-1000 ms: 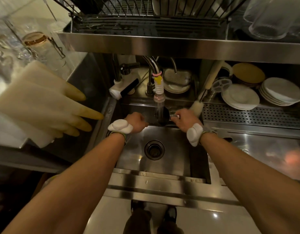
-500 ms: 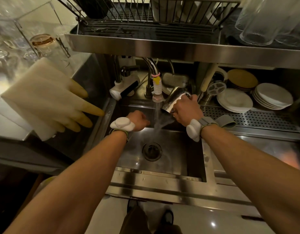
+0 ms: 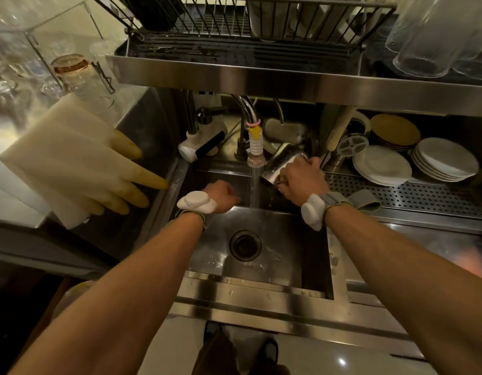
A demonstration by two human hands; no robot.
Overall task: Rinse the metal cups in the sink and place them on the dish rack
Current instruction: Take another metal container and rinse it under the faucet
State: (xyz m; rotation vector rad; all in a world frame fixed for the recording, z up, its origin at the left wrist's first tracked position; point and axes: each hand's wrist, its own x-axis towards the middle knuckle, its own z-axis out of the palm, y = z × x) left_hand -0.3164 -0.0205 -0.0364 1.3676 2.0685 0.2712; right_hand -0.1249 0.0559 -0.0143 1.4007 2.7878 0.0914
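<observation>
My right hand (image 3: 300, 178) grips a shiny metal cup (image 3: 281, 161), tilted with its mouth down and to the left, just right of the running tap (image 3: 254, 147). Water streams from the tap into the steel sink (image 3: 288, 255). My left hand (image 3: 220, 194) hangs to the left of the stream with its fingers curled down; whether it holds anything is hidden. The wire dish rack (image 3: 248, 25) sits on the steel shelf above the sink, with dark and pale items standing in it.
Rubber gloves (image 3: 80, 161) drape over the left counter edge. Glasses (image 3: 429, 33) stand on the upper shelf at right. White plates (image 3: 382, 165) and a perforated drain board (image 3: 402, 196) lie right of the sink. Glassware fills the left counter.
My right hand lifted the metal cup out from under the tap, up and to the right, and tipped it. The left hand stayed beside the water stream.
</observation>
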